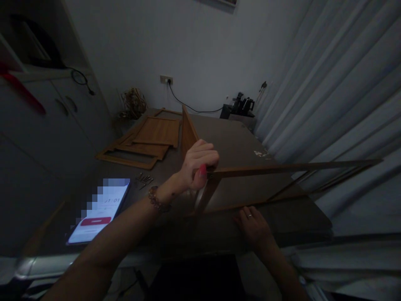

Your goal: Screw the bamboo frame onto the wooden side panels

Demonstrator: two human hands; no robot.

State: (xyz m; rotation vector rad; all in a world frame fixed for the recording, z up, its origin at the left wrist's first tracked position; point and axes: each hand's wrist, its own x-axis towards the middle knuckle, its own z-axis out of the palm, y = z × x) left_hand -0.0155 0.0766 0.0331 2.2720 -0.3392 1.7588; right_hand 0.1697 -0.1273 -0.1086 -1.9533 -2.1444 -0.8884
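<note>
An open wooden frame point(266, 169) stands on its long edge across the table, meeting an upright wooden panel point(188, 129) at a corner. My left hand point(200, 164) is closed around the top of that corner, fingers over the wood and the red-nailed thumb on the near side. The exact joint is hidden under it. Lower and to the right, my right hand point(255, 225), with a ring on one finger, holds the frame's bottom rail; its fingertips are partly hidden. Several screws point(144, 179) lie on the table left of my left hand.
More wooden panels point(156, 131) and frame pieces lie stacked at the back left. A lit phone point(100, 211) rests at the front left. Scraps point(261, 154) lie on the table point(225, 129) near the curtain point(328, 92). A kettle point(247, 105) stands on a stand behind.
</note>
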